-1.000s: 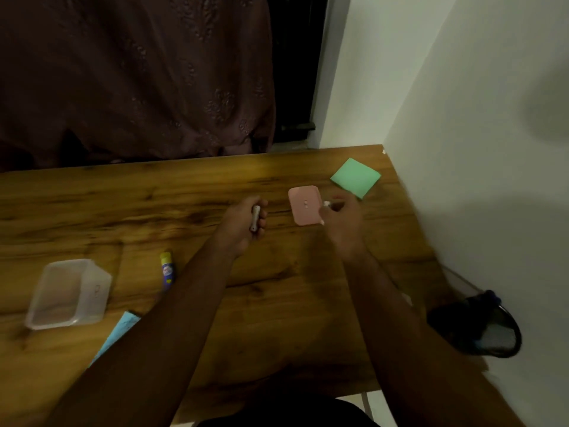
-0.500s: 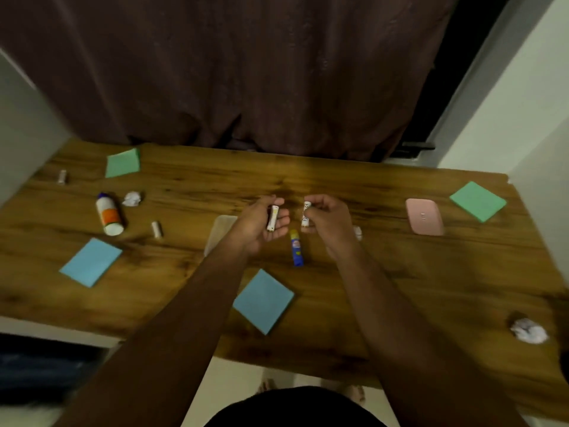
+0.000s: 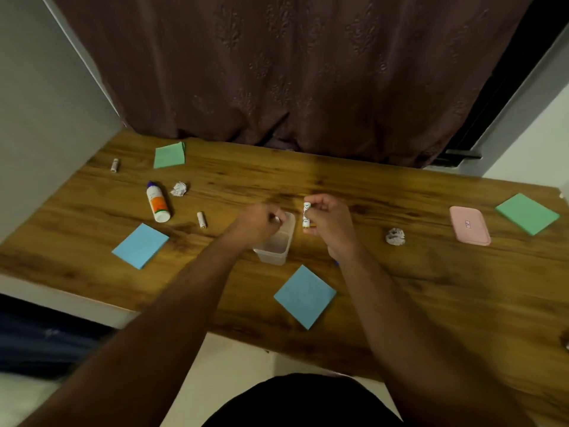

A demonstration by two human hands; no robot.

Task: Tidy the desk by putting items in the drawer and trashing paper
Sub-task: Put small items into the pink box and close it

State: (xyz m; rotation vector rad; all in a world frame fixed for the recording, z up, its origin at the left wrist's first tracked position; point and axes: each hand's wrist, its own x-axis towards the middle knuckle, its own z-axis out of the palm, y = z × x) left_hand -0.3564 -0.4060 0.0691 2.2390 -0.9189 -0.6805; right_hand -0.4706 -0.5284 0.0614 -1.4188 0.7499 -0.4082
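Pinching white tube (image 3: 305, 214), right fingers (image 3: 317, 208)

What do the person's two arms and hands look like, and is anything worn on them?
The left hand and right hand are bare: no gloves, rings, watch or bands show. Both forearms are uncovered right to the frame's bottom edge, with no sleeves in view.

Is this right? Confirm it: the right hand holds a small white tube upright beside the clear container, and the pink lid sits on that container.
One thing is wrong. In the head view the pink lid lies flat on the desk, far right of the clear container, which is open. The right hand does hold the small white tube upright beside it.
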